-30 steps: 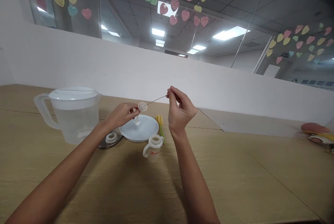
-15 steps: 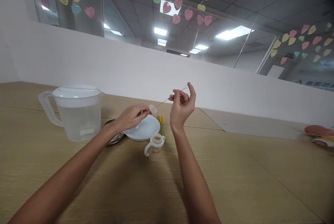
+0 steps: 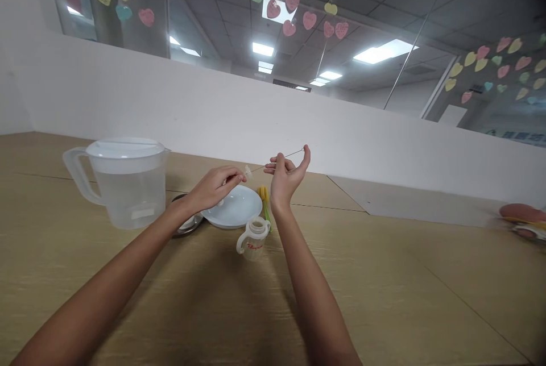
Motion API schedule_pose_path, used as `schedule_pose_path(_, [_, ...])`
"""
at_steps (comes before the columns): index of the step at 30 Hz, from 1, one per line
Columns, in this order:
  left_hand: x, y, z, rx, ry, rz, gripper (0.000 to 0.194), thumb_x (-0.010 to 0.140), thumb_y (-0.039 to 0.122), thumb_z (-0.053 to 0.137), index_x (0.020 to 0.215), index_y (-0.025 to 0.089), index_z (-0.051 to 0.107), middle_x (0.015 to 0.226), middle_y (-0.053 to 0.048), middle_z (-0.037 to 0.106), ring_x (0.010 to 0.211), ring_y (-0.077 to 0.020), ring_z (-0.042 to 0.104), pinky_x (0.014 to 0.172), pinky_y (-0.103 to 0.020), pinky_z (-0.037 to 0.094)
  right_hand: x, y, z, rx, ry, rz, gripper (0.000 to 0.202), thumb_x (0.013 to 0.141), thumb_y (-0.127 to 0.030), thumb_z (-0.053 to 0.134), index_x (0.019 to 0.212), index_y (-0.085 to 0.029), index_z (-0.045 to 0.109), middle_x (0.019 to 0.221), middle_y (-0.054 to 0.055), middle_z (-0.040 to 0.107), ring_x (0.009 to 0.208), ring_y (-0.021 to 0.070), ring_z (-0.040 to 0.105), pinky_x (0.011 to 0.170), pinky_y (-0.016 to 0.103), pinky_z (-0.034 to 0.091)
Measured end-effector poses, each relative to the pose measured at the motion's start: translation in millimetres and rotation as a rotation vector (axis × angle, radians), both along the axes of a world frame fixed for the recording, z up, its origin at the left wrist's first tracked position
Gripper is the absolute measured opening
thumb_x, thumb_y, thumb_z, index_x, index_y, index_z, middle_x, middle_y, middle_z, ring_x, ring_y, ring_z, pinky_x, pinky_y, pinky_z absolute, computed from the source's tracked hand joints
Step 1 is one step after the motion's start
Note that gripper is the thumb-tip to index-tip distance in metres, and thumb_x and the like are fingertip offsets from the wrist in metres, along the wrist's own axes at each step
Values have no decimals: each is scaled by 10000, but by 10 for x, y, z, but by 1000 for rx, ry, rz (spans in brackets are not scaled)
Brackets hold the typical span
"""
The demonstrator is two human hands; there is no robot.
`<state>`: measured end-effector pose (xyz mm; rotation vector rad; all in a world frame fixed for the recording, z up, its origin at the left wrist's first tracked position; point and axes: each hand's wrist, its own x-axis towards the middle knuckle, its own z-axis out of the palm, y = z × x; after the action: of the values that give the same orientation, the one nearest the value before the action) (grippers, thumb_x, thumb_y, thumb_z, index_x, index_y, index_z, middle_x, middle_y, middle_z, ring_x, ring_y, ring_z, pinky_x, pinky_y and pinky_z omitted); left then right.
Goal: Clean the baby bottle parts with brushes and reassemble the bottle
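My left hand (image 3: 216,185) pinches a small translucent piece (image 3: 248,172) above the white bowl (image 3: 241,212). To its right, my right hand (image 3: 286,184) grips a thin wire (image 3: 293,154) with a small loop at its far end, between thumb and fingers. The wire slants down to the translucent piece; whether its tip sits inside cannot be made out. Below the hands, a small clear cup (image 3: 255,245) with white handles and red lettering stands upright with its top uncovered. A brush (image 3: 263,194) with a yellow head and green handle lies behind the cup.
A large lidded plastic pitcher (image 3: 130,192) stands at the left, with liquid in it. Partly behind my left forearm is a round metal dish (image 3: 193,227). A blurred reddish object (image 3: 520,213) lies at the far right edge. A white wall (image 3: 205,104) closes off the table's back.
My right hand has moved left and slightly down with the wire, closer to my left hand. Less wire shows between the hands. The translucent piece has turned a little.
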<state>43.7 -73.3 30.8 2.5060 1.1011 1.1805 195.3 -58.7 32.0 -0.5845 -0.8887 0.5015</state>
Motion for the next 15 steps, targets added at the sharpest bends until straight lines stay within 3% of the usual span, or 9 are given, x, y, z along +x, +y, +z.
schedule_pose_path(15, [-98, 92, -19, 38, 77, 50, 365, 902, 402, 350, 873, 169, 629, 885, -46, 661, 814, -180, 580, 732, -270, 421, -87, 82, -124, -111, -84, 107, 680, 768, -232, 536, 1355, -197, 195, 595, -80, 598, 473, 113, 589, 558, 261, 528])
